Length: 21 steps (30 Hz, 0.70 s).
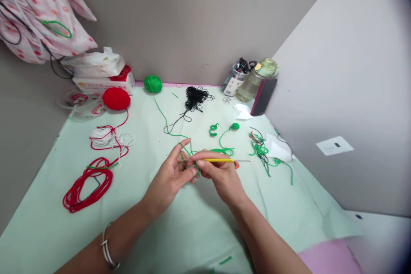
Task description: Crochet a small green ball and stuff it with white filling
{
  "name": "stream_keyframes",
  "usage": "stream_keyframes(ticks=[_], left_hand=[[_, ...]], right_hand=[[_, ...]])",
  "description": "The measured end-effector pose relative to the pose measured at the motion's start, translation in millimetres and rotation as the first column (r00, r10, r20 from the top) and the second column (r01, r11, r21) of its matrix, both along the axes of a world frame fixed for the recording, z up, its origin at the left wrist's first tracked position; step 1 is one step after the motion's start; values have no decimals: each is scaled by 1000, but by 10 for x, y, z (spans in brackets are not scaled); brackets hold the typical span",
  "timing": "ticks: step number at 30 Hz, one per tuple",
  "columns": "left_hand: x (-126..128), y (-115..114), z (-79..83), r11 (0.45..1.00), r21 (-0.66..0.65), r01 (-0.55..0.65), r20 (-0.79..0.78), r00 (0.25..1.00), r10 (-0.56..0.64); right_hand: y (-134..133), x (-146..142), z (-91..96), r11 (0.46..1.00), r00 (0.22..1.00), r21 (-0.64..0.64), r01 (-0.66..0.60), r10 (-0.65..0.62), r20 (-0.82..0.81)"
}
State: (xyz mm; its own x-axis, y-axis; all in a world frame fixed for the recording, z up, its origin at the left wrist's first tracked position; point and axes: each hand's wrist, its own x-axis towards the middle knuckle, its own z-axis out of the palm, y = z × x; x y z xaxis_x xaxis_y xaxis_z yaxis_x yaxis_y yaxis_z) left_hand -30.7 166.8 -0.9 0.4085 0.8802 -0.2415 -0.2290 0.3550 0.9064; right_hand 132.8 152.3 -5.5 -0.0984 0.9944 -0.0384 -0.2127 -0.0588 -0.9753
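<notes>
My right hand (220, 173) grips a crochet hook (221, 160) with a yellow handle and metal ends, its left tip pointing at my other hand. Green yarn (163, 113) runs from a green yarn ball (153, 84) at the back to my left hand (173, 167). There it passes over the raised index finger, while thumb and fingers pinch a small green piece mostly hidden by them. The hook's tip is among the strands there. Just behind my hands lie loose green strands (224, 151), a curled green crochet piece (213, 130) and a small green crocheted ball (235, 126).
On the left are a red yarn ball (116, 99), white yarn (102, 136) and a red yarn coil (88, 186). Tangled black cord (195, 98) lies at the back. A phone (263, 97), bottle (253, 82), pen holder (234, 80) and yarn scraps (260, 150) occupy the right.
</notes>
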Motion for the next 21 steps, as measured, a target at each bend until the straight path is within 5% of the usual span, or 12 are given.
stream_keyframes(ticks=[10,21], left_hand=[[33,3,-73,1000,-4,-9,37,999,9],[132,-25,-157,983,-157,-93,94,990,108]], right_hand=[[-6,-133,4,988,951,-147,40,-83,-297],[50,-153,-122,962,899,-272,8,-126,-420]])
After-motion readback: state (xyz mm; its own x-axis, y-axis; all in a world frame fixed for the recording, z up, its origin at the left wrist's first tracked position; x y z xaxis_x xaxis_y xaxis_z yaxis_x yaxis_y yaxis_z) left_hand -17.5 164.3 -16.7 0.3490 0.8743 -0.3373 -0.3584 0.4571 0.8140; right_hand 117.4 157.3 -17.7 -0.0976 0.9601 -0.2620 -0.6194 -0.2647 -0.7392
